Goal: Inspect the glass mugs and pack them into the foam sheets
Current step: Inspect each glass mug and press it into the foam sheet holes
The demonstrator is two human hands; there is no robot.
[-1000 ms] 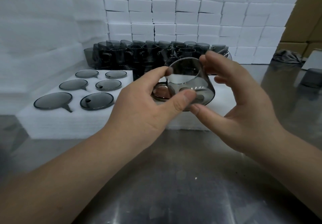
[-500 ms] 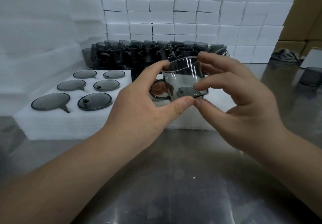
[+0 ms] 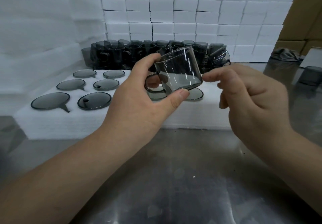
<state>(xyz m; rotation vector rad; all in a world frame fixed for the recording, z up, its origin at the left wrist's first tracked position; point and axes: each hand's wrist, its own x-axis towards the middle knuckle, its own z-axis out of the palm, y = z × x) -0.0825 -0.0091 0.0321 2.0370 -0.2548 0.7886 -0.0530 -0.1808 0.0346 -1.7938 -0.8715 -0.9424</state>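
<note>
1. Steel table [image 3: 174, 180]; I see the foam sheet [image 3: 87, 122] at left holding sunken mugs [image 3: 50, 101].
2. My left hand [image 3: 139, 101] grips a glass mug [image 3: 179, 70] at centre frame; right hand [image 3: 252, 98] just beside it, loosely curled, empty.

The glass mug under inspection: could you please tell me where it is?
Head view, centre: the left hand grips the glass mug above the foam sheet, in front of the row of mugs, with the right hand just to its right.

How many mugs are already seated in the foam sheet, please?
8 mugs. Six sit at the left of the foam sheet: far pair, middle pair, near pair. Two more show partly beneath the held mug. The left hand may hide others.
</note>
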